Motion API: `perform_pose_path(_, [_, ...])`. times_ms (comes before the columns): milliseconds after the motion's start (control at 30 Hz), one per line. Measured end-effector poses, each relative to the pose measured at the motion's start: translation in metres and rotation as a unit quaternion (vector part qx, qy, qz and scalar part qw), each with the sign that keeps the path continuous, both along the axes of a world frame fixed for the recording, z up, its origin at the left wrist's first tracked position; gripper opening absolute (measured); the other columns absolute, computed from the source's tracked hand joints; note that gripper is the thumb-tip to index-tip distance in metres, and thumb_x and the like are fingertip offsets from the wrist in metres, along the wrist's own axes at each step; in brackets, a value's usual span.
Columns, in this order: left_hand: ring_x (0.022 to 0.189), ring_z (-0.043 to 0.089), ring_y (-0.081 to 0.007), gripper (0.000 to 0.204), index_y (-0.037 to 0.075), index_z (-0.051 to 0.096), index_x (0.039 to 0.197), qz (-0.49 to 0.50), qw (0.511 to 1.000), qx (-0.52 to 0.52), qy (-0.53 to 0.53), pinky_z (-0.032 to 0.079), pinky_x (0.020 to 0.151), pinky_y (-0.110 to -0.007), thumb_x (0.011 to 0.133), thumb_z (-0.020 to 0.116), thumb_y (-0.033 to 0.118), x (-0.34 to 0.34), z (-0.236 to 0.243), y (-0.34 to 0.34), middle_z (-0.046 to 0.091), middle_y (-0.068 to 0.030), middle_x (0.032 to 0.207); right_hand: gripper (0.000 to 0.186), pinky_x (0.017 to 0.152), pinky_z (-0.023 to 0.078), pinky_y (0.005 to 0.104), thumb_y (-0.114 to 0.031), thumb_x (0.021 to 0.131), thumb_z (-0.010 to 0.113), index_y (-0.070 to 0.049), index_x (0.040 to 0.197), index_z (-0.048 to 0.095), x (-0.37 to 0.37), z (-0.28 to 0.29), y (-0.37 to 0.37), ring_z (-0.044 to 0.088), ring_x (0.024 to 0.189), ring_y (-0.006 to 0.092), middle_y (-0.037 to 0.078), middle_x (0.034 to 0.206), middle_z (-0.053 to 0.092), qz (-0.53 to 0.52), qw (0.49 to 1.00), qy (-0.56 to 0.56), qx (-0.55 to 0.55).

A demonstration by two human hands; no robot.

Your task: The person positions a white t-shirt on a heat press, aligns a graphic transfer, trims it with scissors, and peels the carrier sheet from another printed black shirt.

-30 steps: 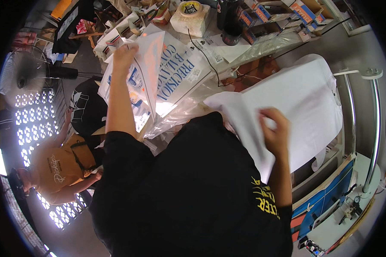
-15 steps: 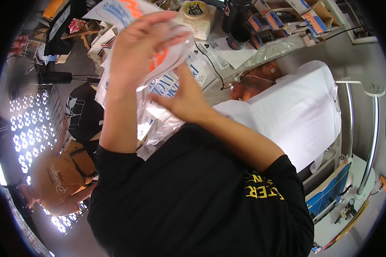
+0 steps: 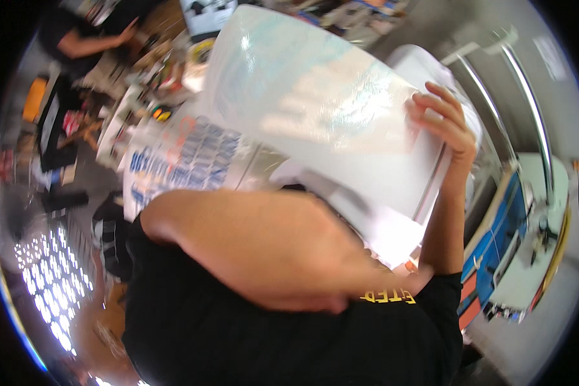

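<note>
A large translucent film sheet with a pale, shiny print is raised in front of me, slanting down to the right. At its right edge my right hand grips it, fingers curled over the near face. My left arm crosses in front of my chest, and my left hand is smeared by motion below the sheet's lower edge, so its fingers do not show clearly. Left of the sheet lie printed sheets with blue and orange lettering. Part of a white cloth shows behind the sheet's right end.
At the right stands a machine with chrome posts and a pale green base. Cluttered boxes line the far side. A person in dark clothing is at the far left, and another person in brown is at the lower left.
The film sheet has swung from the far left toward the right and spread out. My right hand has moved right to its edge; my left arm has dropped across my chest. The view has shifted.
</note>
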State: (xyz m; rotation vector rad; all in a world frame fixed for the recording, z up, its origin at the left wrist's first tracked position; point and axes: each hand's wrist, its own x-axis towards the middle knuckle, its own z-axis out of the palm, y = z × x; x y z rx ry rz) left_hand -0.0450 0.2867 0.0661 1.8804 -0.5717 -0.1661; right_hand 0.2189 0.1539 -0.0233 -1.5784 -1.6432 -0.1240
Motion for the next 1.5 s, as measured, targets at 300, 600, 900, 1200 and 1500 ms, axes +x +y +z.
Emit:
perform_pose_path(300, [0.131, 0.047, -0.0376, 0.044, 0.01, 0.058, 0.131, 0.151, 0.867, 0.416, -0.228, 0.034, 0.109, -0.058, 0.09, 0.067, 0.019, 0.169, -0.226, -0.009, 0.053, -0.0147, 0.14, 0.066, 0.12, 0.023, 0.0554, 0.01, 0.077, 0.064, -0.019, 0.135, 0.059, 0.058, -0.062, -0.199, 0.036, 0.143, 0.0363, 0.012, 0.149, 0.048, -0.25, 0.884, -0.156, -0.362])
perform_pose_path(600, [0.136, 0.042, -0.0345, 0.046, 0.013, 0.056, 0.135, 0.179, 0.919, 0.322, -0.141, 0.026, 0.112, -0.059, 0.092, 0.064, 0.025, 0.188, -0.26, -0.103, 0.053, -0.0106, 0.14, 0.043, 0.104, 0.044, 0.0371, -0.04, 0.102, 0.053, -0.009, 0.13, 0.064, 0.144, 0.16, -0.517, 0.06, 0.121, 0.0292, 0.013, 0.128, 0.066, -0.729, 0.58, -0.312, -0.187])
perform_pose_path(900, [0.149, 0.023, -0.0366, 0.048, 0.022, 0.048, 0.146, 0.276, 0.859, 0.418, -0.106, 0.009, 0.115, -0.07, 0.099, 0.049, 0.033, 0.198, -0.292, -0.125, 0.034, -0.0082, 0.159, 0.056, 0.105, 0.041, 0.0363, -0.044, 0.105, 0.038, 0.0, 0.133, 0.06, 0.217, 0.16, -0.648, 0.06, 0.121, 0.032, 0.019, 0.128, 0.065, -0.72, 0.626, 0.001, -0.299])
perform_pose_path(1200, [0.146, 0.028, -0.0403, 0.05, 0.011, 0.052, 0.139, 0.396, 0.837, 0.362, -0.11, 0.012, 0.114, -0.071, 0.094, 0.058, 0.03, 0.217, -0.3, -0.186, 0.039, -0.017, 0.153, 0.043, 0.089, 0.048, 0.0316, -0.016, 0.098, 0.051, -0.008, 0.141, 0.054, 0.215, 0.183, -0.644, 0.066, 0.101, 0.0225, 0.021, 0.11, 0.07, -0.708, 0.592, -0.035, -0.382])
perform_pose_path(1500, [0.136, 0.046, -0.0367, 0.033, 0.017, 0.066, 0.116, 0.108, 0.917, 0.297, -0.242, 0.024, 0.115, -0.065, 0.083, 0.069, 0.014, 0.136, -0.294, -0.163, 0.059, -0.0095, 0.133, 0.042, 0.092, 0.051, 0.0346, -0.022, 0.103, 0.048, -0.002, 0.139, 0.05, -0.021, 0.104, -0.486, 0.067, 0.1, 0.0206, 0.013, 0.102, 0.07, -0.606, 0.792, 0.047, 0.05])
